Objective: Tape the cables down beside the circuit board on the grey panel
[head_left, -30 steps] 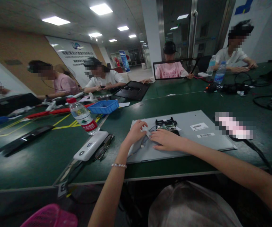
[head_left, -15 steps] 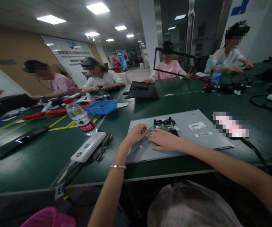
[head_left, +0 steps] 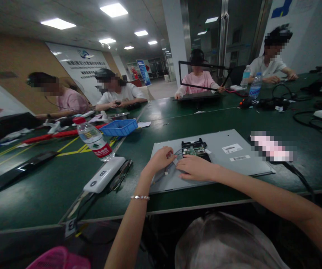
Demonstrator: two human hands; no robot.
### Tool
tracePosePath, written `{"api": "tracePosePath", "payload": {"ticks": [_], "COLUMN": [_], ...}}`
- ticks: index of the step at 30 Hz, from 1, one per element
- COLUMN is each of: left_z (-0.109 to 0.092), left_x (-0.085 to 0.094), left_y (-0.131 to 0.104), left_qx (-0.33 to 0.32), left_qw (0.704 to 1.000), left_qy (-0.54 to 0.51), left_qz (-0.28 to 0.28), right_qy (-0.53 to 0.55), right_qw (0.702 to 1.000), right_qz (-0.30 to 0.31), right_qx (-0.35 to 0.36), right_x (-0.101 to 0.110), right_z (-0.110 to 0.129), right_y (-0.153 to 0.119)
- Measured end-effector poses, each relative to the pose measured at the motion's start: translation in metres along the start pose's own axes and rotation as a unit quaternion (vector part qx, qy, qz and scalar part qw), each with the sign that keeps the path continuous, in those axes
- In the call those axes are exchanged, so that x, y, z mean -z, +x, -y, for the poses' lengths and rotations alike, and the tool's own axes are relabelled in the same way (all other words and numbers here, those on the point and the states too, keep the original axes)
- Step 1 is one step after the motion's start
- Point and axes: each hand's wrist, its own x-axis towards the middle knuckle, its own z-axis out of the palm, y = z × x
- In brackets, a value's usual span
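A grey metal-backed display panel point(head_left: 222, 164) lies on the green table in front of me. A green circuit board point(head_left: 193, 150) in a black frame sits at its upper middle. My left hand point(head_left: 161, 158) has its fingers curled around thin grey cables point(head_left: 179, 152) left of the board. My right hand point(head_left: 196, 168) rests on the panel below the board, fingers stretched and thumb apart. Its fingertips meet a small grey strip point(head_left: 175, 161) between the hands. Fingers partly hide the cables and strip.
Left of the panel are a white power bank point(head_left: 105, 174), glasses point(head_left: 121, 175), a water bottle point(head_left: 95, 140) and a blue tray point(head_left: 120, 127). A pixelated device point(head_left: 271, 146) with a cable lies right. Across the table, a person point(head_left: 198, 80) holds a black frame point(head_left: 200, 86).
My hands stay almost in place; the grey strip between them shows more. Across the table, the person's black panel has been tipped from facing me to nearly flat and shifted right.
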Motion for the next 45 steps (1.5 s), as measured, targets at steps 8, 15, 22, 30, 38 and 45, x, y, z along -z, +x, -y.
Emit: {"api": "tracePosePath", "payload": {"ticks": [8,15,22,30,38,45], "left_z": [-0.003,-0.001,0.004,0.005,0.002,0.005], "left_x": [-0.001,-0.002,-0.006,-0.007,-0.005,-0.004], "left_y": [0.001,0.002,0.004,0.004,0.003,0.001], "left_qx": [0.010,-0.003,0.000,0.005,-0.001,0.006], "left_qw": [1.000,1.000,1.000,1.000,1.000,1.000], "left_qy": [0.023,0.008,-0.005,-0.016,-0.020,0.005], "left_qz": [0.006,-0.004,-0.005,0.002,-0.010,-0.005], "right_qy": [-0.010,-0.019,-0.019,-0.021,-0.053,-0.061], "right_qw": [1.000,0.999,0.999,0.999,0.998,0.997], "right_qz": [-0.019,-0.017,-0.016,-0.017,-0.003,0.015], "right_qx": [-0.014,-0.023,-0.024,-0.024,-0.030,-0.040], "right_x": [-0.005,-0.009,-0.008,-0.009,-0.006,-0.006], "right_z": [-0.005,-0.005,-0.005,-0.004,0.002,0.010], "right_y": [0.006,0.005,0.004,0.005,0.005,0.004]}}
